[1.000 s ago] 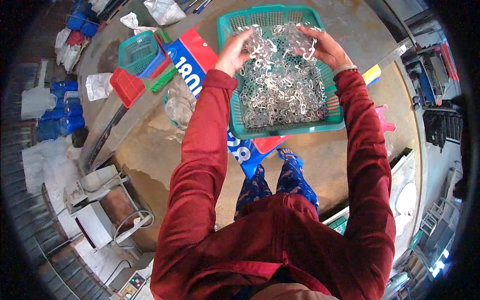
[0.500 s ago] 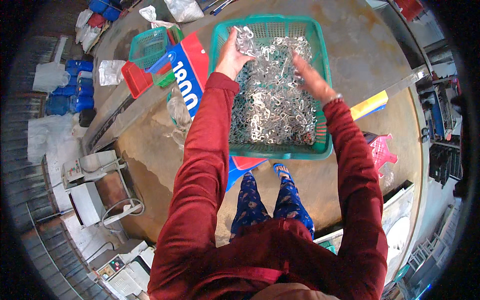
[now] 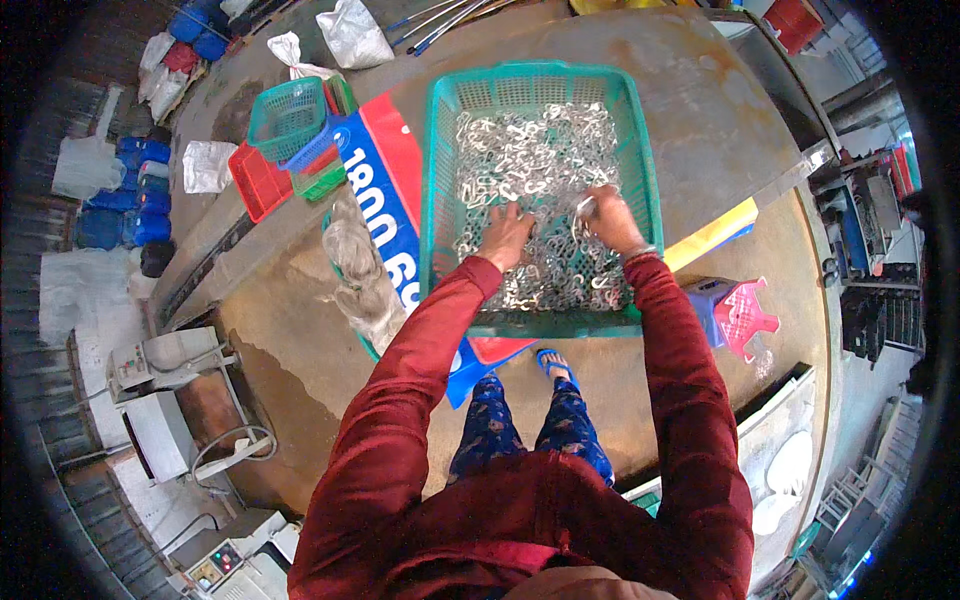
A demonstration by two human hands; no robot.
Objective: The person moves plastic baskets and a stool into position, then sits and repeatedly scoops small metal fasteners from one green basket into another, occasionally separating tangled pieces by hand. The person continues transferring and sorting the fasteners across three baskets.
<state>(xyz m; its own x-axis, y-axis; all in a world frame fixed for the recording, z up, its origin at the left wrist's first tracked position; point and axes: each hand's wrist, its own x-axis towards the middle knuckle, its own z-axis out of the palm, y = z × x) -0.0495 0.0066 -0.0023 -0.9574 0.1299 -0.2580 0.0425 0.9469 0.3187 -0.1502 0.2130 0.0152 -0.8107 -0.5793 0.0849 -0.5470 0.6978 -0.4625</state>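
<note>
A large green plastic basket [image 3: 440, 150] sits on a worn metal table and is filled with several shiny metal hooks [image 3: 530, 150]. My left hand [image 3: 507, 236] rests palm down in the pile near the basket's middle, fingers buried among the hooks. Just to its right, my right hand [image 3: 607, 218] is closed on a few hooks and lifts them slightly off the pile. Both red sleeves reach in over the basket's near rim.
A red, blue and white printed sheet [image 3: 385, 200] lies under the basket. Small green, blue and red baskets [image 3: 290, 135] are stacked at the left, beside clear plastic bags [image 3: 355, 265]. A pink stool [image 3: 745, 315] stands to the right. Grey machines [image 3: 160, 400] stand at lower left.
Both hands have drawn back from the far end of the basket toward its middle and come closer together. The right hand has closed on some hooks.
</note>
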